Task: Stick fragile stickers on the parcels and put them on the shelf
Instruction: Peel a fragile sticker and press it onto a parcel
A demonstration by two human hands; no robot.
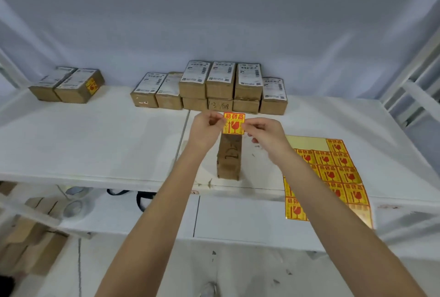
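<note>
Left hand (pixel 206 127) and right hand (pixel 264 133) each pinch a side edge of one fragile sticker (pixel 234 123), held just above the upright parcel (pixel 229 157) on the white table (pixel 95 139). I'd keep it taut, land one edge first — then smooth flat.

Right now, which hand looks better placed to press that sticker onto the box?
Probably the right hand: like the left hand it pinches the sticker, but it sits closer above the upright parcel.

White fabric backdrop (pixel 214 10) behind. Tape rolls (pixel 76 201) and cardboard boxes (pixel 26 244) on lower level, left.
</note>
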